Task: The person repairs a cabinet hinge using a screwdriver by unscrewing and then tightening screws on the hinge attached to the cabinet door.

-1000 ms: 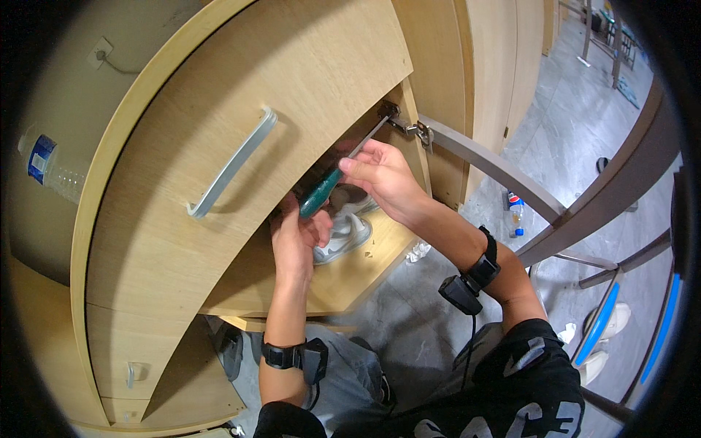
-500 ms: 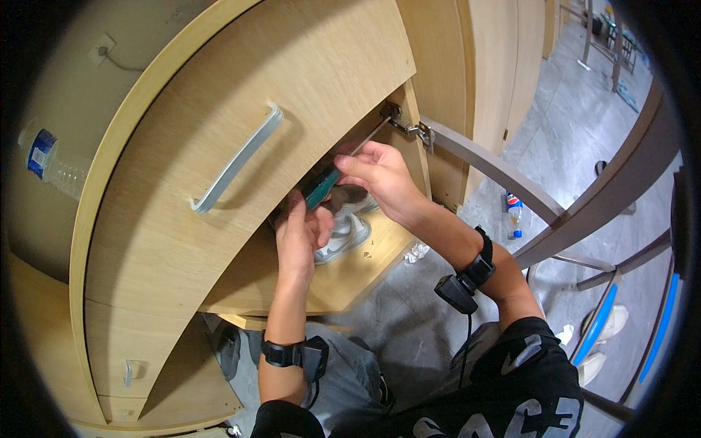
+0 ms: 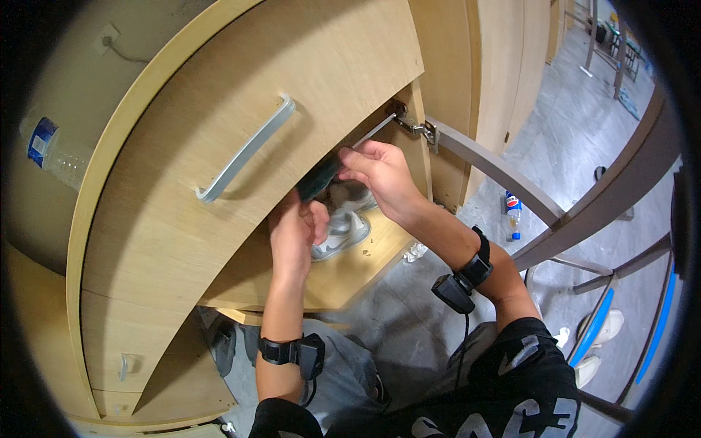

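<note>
A screwdriver with a dark green handle (image 3: pixel 315 184) slants up and right under the overhanging cabinet top. Its thin metal shaft ends at a metal hinge (image 3: pixel 409 125) on the cabinet's inner side, though the exact contact is too small to tell. My left hand (image 3: pixel 293 233) is closed around the rear end of the handle, partly in the shade of the panel. My right hand (image 3: pixel 383 179) pinches the screwdriver where the handle meets the shaft. Beneath both hands, grey-and-white sneakers (image 3: pixel 343 237) sit on the cabinet's wooden shelf (image 3: pixel 332 288).
A wooden panel with a grey handle (image 3: pixel 244 150) rises close on the left. Grey metal chair bars (image 3: pixel 504 168) cross on the right, near the hinge. A plastic bottle (image 3: pixel 513 215) and pale shoes (image 3: pixel 602 328) lie on the tiled floor. Crumpled paper (image 3: pixel 415 252) lies by the shelf edge.
My left hand has shifted slightly left at the handle, and the handle lies more in shadow. My right hand stays almost in place, with the shaft still reaching the hinge.
</note>
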The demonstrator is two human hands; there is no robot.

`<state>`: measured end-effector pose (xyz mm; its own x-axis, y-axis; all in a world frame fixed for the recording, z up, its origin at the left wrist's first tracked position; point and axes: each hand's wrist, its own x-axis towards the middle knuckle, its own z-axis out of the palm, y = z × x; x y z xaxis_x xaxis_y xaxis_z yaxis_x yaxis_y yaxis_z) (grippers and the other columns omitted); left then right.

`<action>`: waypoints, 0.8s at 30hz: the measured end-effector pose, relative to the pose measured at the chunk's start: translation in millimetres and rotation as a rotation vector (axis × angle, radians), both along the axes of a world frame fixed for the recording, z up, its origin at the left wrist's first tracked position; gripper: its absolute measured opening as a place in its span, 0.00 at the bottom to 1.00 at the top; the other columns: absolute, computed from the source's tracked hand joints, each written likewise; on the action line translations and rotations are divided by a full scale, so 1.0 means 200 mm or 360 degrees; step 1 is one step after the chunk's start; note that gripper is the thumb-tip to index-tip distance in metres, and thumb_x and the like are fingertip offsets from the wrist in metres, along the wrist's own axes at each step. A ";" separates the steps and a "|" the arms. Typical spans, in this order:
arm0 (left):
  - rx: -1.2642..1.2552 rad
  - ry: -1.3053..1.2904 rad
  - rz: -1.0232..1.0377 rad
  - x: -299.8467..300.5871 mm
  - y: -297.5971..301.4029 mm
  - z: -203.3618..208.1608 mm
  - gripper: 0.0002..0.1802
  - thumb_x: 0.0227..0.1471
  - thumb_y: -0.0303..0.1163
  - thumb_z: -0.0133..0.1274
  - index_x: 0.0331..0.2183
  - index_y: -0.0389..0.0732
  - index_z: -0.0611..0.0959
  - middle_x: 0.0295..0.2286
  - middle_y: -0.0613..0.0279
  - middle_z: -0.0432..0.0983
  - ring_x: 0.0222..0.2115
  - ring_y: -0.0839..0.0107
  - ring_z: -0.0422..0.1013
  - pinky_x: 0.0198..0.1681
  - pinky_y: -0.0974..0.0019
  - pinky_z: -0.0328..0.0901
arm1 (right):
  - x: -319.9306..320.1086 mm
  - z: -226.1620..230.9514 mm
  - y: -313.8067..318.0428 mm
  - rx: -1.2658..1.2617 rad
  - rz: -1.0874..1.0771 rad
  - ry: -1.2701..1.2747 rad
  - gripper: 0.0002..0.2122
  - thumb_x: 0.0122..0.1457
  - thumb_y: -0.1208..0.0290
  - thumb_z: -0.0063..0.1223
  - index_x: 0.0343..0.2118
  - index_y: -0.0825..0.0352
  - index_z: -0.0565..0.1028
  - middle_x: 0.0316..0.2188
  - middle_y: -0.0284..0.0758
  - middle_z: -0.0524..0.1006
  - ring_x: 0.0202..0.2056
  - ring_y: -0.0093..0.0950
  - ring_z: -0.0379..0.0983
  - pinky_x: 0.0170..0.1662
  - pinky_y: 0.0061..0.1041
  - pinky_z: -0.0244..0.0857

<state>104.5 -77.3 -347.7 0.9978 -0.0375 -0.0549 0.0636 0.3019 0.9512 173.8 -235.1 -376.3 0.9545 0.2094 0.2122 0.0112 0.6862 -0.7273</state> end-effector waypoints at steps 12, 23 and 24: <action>0.0214 -0.0425 0.0141 -0.01 -0.06 -0.03 0.16 0.56 0.37 0.44 0.36 0.31 0.74 0.30 0.57 0.73 0.26 0.73 0.68 0.33 0.70 0.64 | -0.02 0.02 -0.01 0.0072 0.0148 0.0028 0.08 0.57 0.71 0.49 0.36 0.71 0.72 0.34 0.37 0.75 0.33 0.23 0.71 0.38 0.22 0.65; 0.1037 -0.1181 0.0499 0.04 0.01 -0.08 0.15 0.52 0.22 0.45 0.44 0.33 0.73 0.34 0.58 0.73 0.32 0.76 0.69 0.38 0.74 0.63 | -0.04 0.07 0.02 0.0196 0.0145 0.0065 0.07 0.55 0.73 0.51 0.35 0.70 0.73 0.32 0.33 0.76 0.31 0.21 0.71 0.35 0.20 0.65; 0.0916 -0.1070 0.0497 0.01 -0.04 -0.06 0.15 0.54 0.25 0.43 0.44 0.33 0.72 0.37 0.55 0.73 0.35 0.72 0.71 0.43 0.72 0.63 | -0.04 0.07 0.02 0.0193 0.0145 0.0064 0.07 0.55 0.73 0.51 0.35 0.70 0.73 0.32 0.33 0.76 0.31 0.21 0.71 0.35 0.20 0.65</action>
